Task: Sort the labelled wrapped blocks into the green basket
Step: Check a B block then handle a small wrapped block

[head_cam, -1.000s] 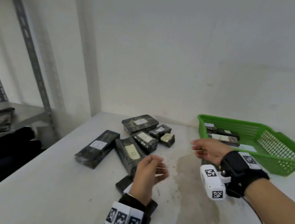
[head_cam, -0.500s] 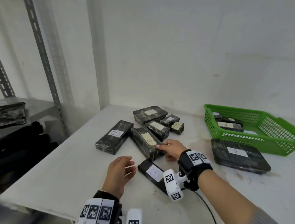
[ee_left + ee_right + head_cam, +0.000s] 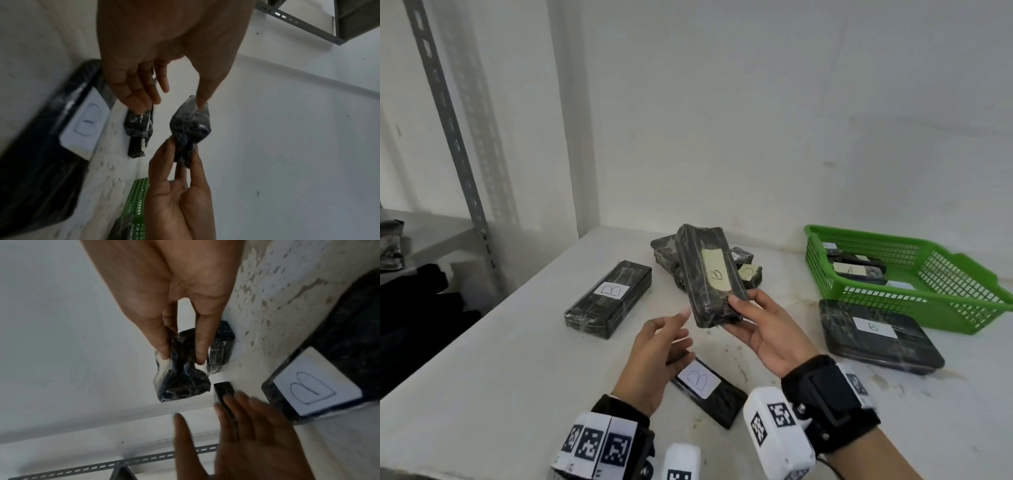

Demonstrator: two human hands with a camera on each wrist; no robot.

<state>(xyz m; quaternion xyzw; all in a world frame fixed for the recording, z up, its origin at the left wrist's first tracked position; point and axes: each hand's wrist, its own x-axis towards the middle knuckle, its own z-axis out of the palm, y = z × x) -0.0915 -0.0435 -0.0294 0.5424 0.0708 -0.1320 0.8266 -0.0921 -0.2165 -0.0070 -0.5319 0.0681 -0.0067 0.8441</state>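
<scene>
My right hand (image 3: 729,313) grips the near end of a long black wrapped block (image 3: 709,274) with a yellowish label marked B, and holds it tilted above the table. In the right wrist view, thumb and fingers pinch that block (image 3: 180,382). My left hand (image 3: 681,325) is spread open just left of it. In the left wrist view its thumb tip touches the block (image 3: 190,126). The green basket (image 3: 893,305) stands at the right and holds a few blocks, one (image 3: 852,270) labelled A.
On the white table lie a B block (image 3: 609,298) at the left, a thin B block (image 3: 705,387) under my hands and a flat B block (image 3: 876,332) in front of the basket. A small pile (image 3: 748,274) sits behind the held block. Metal shelving (image 3: 458,154) stands at the left.
My right hand has taken the long B block off the table and lifted it. My left hand has risen beside it.
</scene>
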